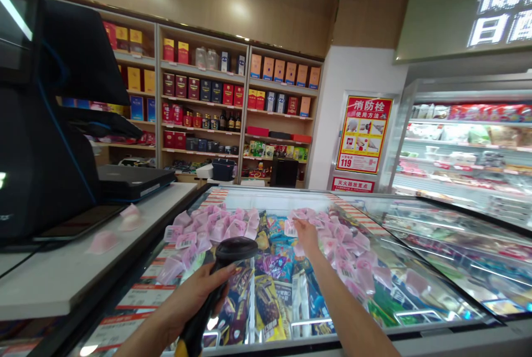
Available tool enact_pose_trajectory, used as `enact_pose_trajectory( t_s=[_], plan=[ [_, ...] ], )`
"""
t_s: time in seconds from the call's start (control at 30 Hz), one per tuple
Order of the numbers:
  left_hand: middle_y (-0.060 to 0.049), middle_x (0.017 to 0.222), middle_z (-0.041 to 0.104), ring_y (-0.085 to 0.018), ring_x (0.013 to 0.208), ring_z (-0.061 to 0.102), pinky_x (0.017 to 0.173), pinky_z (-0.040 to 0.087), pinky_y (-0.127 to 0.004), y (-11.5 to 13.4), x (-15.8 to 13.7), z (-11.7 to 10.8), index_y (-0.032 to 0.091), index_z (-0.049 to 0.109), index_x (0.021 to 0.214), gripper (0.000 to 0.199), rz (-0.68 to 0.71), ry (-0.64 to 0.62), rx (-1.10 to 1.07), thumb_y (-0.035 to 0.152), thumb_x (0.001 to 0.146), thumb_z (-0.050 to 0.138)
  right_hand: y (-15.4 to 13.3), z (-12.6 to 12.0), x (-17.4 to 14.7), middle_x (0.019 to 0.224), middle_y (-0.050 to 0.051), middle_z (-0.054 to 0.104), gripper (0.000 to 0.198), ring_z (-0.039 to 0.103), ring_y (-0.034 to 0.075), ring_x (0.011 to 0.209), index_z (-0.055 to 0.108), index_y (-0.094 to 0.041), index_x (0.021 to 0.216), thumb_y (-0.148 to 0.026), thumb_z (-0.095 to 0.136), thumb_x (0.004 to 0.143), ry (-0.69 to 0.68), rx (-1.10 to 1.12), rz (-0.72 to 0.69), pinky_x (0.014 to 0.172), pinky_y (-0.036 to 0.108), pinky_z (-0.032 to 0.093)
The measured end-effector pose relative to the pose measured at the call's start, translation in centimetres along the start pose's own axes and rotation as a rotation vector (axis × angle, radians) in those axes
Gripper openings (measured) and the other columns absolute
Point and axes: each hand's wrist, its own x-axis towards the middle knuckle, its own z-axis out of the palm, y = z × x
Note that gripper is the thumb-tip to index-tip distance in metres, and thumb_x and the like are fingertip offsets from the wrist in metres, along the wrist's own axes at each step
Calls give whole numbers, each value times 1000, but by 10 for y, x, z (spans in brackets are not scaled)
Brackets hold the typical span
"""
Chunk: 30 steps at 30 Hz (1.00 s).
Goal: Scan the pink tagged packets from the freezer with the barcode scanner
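A black handheld barcode scanner (236, 248) with a yellow handle end is wrapped in the fingers of my left hand (208, 289), its head tilted up over the freezer. Further off and to the right, my right hand (306, 235) pinches a small pink plastic cup (290, 228) with a barcode label at the edge of a pile. Many similar pink cups (332, 235) lie to the right of this hand. Another pile of pink cups (216, 223), several with barcode labels showing, spreads left of the scanner. Both piles rest on the glass top of a chest freezer.
Packaged ice creams (266, 304) show through the freezer glass (394, 268). At the left, a white counter (75, 274) carries a black checkout terminal (54, 124) and two pink cups (103, 241). Shelves of boxed goods (199, 91) line the back; a lit refrigerated display (465, 146) stands at the right.
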Motion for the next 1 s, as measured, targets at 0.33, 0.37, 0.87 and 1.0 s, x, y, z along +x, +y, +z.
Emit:
enact_pose_trajectory(
  t_s=[0.33, 0.37, 0.87, 1.0],
  plan=[
    [5, 38, 45, -5, 34, 37, 39, 28, -18, -2, 10, 4, 16, 43, 55, 39, 33, -48, 39, 54, 61, 51, -1, 12, 6, 85, 7, 66, 35, 59, 20, 79, 66, -15, 86, -34, 40, 72, 7, -27, 38, 68, 26, 43],
    [5, 37, 46, -6, 34, 37, 39, 28, -19, -3, 11, 2, 16, 43, 54, 39, 29, -56, 42, 54, 61, 51, -2, 14, 6, 84, 7, 66, 36, 59, 20, 78, 66, -15, 86, -35, 39, 72, 7, -34, 41, 67, 26, 43],
    [5, 37, 45, -6, 34, 35, 39, 26, -19, -2, 14, 2, 15, 47, 59, 41, 35, -65, 86, 56, 62, 48, -21, 24, 0, 68, 7, 66, 39, 59, 20, 66, 67, -15, 82, -38, 37, 73, -29, -106, 52, 55, 25, 39],
    [5, 40, 46, -5, 33, 35, 39, 27, -19, -5, 17, 3, 15, 47, 63, 39, 66, -61, 78, 54, 62, 49, -21, 23, 1, 69, 6, 66, 40, 59, 19, 66, 66, -15, 85, -39, 35, 74, -49, -146, 47, 55, 24, 39]
  ],
)
